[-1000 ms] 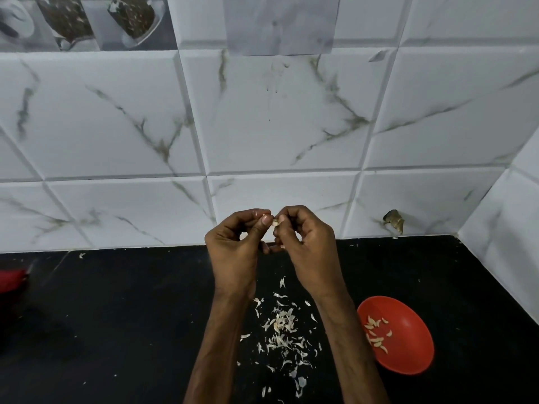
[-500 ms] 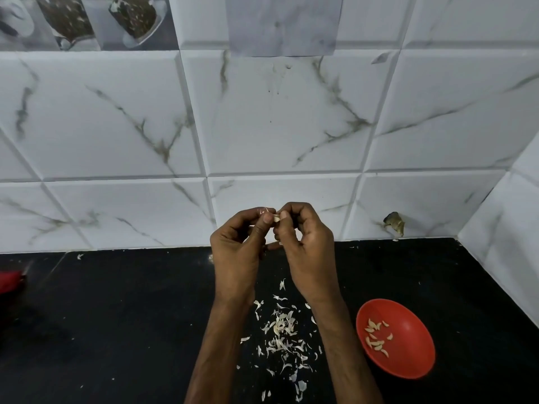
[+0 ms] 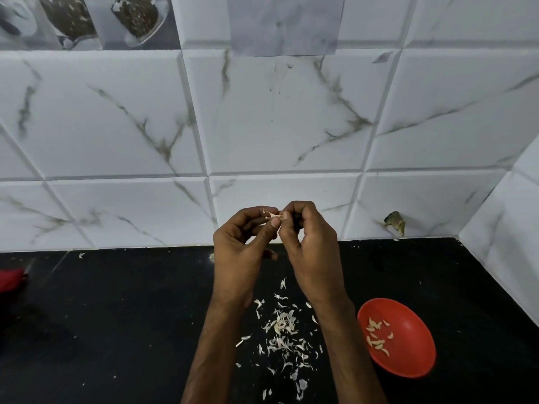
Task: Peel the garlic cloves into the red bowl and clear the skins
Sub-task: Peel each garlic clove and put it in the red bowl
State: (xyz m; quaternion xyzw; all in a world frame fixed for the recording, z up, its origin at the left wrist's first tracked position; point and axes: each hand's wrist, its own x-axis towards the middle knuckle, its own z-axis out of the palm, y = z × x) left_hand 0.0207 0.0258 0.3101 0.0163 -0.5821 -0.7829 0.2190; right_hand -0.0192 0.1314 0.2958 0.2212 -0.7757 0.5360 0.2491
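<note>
A small garlic clove (image 3: 274, 217) is pinched between the fingertips of my left hand (image 3: 240, 252) and my right hand (image 3: 312, 246), which meet in the air above the black counter (image 3: 116, 330). Pale bits of skin stick out from the clove. Below my wrists a scatter of garlic skins (image 3: 284, 330) lies on the counter. To the right stands the red bowl (image 3: 408, 357), which holds several peeled cloves (image 3: 376, 335).
A white marble-tiled wall (image 3: 262, 126) rises behind the counter and turns a corner at the right. A red object (image 3: 10, 282) shows at the left edge. A dark chip (image 3: 395, 223) marks the wall near the counter's back right.
Both hands have stayed together on the clove and sit slightly higher in view. A strip of skin now stands out from the clove between the fingertips.
</note>
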